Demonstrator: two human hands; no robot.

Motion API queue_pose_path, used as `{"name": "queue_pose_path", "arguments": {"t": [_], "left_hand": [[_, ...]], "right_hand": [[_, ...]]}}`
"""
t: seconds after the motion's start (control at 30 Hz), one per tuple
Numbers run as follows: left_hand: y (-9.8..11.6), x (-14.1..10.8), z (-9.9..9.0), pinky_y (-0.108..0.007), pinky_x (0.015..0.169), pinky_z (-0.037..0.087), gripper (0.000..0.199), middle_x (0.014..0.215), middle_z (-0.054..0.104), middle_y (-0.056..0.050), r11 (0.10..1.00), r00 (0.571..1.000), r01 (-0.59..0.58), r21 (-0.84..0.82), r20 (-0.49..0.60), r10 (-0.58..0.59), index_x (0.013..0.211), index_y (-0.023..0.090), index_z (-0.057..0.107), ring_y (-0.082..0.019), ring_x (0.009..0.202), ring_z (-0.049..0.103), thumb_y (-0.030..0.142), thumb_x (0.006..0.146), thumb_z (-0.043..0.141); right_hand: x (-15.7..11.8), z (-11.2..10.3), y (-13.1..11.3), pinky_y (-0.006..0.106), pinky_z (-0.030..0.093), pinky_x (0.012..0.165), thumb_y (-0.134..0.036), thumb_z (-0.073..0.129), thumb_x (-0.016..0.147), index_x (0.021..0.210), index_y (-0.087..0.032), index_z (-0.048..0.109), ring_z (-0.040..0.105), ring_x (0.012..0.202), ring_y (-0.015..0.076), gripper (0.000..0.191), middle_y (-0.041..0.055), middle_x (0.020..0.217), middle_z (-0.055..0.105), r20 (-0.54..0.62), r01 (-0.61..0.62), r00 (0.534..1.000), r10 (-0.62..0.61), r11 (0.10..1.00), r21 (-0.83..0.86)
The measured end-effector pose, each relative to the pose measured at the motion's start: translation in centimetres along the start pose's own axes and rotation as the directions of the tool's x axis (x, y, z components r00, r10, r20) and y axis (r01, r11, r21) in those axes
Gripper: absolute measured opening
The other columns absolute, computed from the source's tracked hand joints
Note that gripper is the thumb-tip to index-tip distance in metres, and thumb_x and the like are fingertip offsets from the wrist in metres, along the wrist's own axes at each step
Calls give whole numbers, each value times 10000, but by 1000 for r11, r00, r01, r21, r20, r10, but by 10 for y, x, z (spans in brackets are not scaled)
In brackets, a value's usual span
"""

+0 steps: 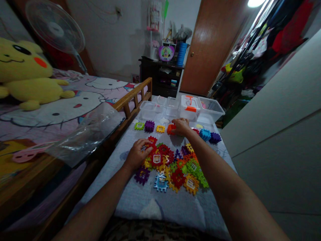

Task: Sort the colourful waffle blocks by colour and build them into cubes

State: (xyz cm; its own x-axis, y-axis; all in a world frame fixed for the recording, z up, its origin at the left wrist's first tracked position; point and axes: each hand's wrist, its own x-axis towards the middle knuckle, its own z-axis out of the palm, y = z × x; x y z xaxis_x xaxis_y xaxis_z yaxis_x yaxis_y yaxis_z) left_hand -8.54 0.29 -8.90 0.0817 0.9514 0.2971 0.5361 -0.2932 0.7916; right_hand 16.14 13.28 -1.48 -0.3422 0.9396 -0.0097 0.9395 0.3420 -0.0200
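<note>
In the head view my right hand (181, 126) reaches to the row at the back of the cloth-covered table, its fingers closed on an orange toothed building block (171, 129). My left hand (137, 153) is at the left side of the loose pile, thumb and fingers apart beside red building blocks (152, 140); whether it touches them is hard to see. The pile also has a red window block (156, 158), a purple block (142, 175), a light blue block (161, 182), a yellow window block (191, 184) and green blocks (195, 167).
Sorted stacks line the back: green (139, 126), purple (149, 126), yellow (160, 129), blue (205, 134) and dark purple (215, 137). Behind them stand clear plastic boxes (212, 108), one with an orange-handled lid (190, 103). A wooden bed rail (132, 95) borders the left, a pale cabinet (276, 134) the right.
</note>
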Motion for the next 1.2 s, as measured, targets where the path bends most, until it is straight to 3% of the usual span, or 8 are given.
{"name": "queue_pose_path", "arguments": {"t": [0.33,0.43,0.57,0.67,0.8,0.9,1.03,1.2], "left_hand": [[1,0,0,-456,1050,453,263,1099,677,-77,1000,1000,10,15,2,-10,971,218,689,-273,1127,607,427,842,596],[1,0,0,-452,1046,455,284,1107,667,-82,1000,1000,22,18,0,-22,966,211,687,-274,1123,606,444,833,594],[-2,0,-1,-439,1044,453,312,1121,650,-84,1000,1000,15,23,-3,-14,978,204,682,-270,1122,602,460,832,583],[-5,0,-1,-429,1048,450,323,1127,648,-79,999,1000,10,35,8,-10,987,205,678,-267,1122,602,474,837,582],[-6,1,0,-424,1059,441,330,1123,650,-74,999,1000,9,53,10,-10,979,214,679,-268,1121,600,492,829,581],[-5,1,-1,-433,1058,439,346,1117,649,-82,998,1000,5,67,7,-5,970,210,681,-273,1113,600,504,823,573],[-2,2,-1,-428,1034,460,356,1094,653,-77,997,1000,18,72,-2,-18,955,212,681,-271,1083,608,517,807,572],[0,1,-1,-419,1008,483,357,1078,654,-78,998,999,32,63,-8,-32,950,206,676,-267,1064,618,512,798,574]], "right_hand": [[0,1,-1,511,349,1031,-400,680,815,1284,-205,615,539,1226,363,512,130,1304,665,-12,-7,1000,7,999,35],[-12,-10,3,529,353,1051,-408,683,831,1327,-195,586,526,1245,371,548,145,1344,633,-95,-23,995,34,993,117],[-53,-30,24,425,432,1014,-315,651,870,1319,-147,570,575,1195,291,486,155,1326,629,-209,48,978,15,955,294],[-104,-34,45,344,508,837,-254,638,867,1198,-171,622,661,921,212,342,88,1045,723,-114,43,994,6,903,426],[-175,-18,64,317,511,738,-231,638,850,1073,-211,661,655,829,192,225,52,938,711,-25,14,1000,-3,891,454],[-214,3,71,357,505,840,-182,607,848,1060,-214,672,656,941,216,223,76,1036,714,-19,-25,999,36,909,417],[-241,26,74,420,440,964,-119,597,804,1141,-208,667,612,1094,262,356,104,1192,697,2,-89,996,93,950,298],[-244,40,77,413,408,968,-111,569,793,1145,-209,659,578,1152,277,377,98,1251,673,41,-160,987,155,954,255]]}}
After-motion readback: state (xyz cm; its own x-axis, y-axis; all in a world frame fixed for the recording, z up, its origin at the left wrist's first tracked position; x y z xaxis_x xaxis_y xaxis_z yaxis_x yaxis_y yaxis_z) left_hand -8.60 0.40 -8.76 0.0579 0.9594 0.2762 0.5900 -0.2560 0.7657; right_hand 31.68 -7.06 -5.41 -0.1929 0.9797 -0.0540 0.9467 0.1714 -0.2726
